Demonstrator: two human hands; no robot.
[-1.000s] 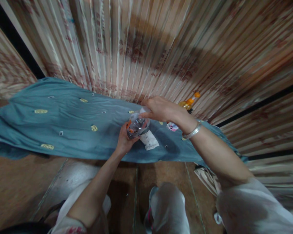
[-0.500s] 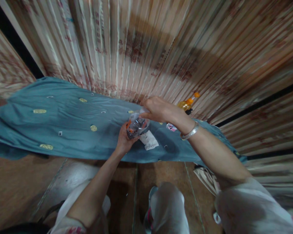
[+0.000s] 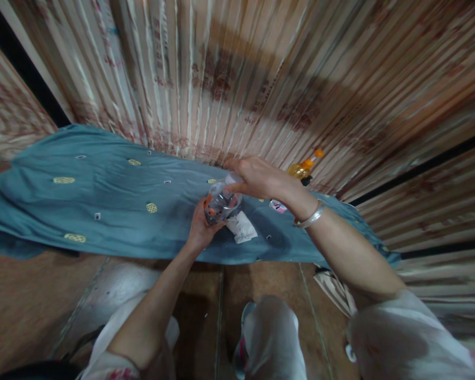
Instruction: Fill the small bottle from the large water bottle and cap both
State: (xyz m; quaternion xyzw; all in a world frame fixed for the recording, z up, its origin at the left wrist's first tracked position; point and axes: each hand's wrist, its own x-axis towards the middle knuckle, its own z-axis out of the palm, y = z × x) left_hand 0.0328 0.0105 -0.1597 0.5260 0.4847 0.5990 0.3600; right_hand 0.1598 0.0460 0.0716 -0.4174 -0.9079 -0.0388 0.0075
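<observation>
A clear plastic container (image 3: 220, 207) with orange and dark markings sits tilted over the cloth-covered surface. My left hand (image 3: 201, 228) wraps round its near left side. At its upper edge my right hand (image 3: 253, 177), palm down, pinches a whitish, see-through piece like a lid (image 3: 232, 180); the fingertips are partly hidden. What lies inside the container is hard to make out. Just right of it lies a white crumpled packet (image 3: 242, 228), touched by neither hand as far as I can see.
Teal cloth (image 3: 119, 200) with pineapple prints covers the long narrow surface. Behind the right wrist stand an amber bottle with an orange top (image 3: 300, 170) and a pink-and-white item (image 3: 277, 206). A pleated curtain (image 3: 174, 95) hangs along the back.
Both hands stay on the container almost unmoved. The right hand and its bracelet have shifted very slightly, and a little more of the whitish piece shows.
</observation>
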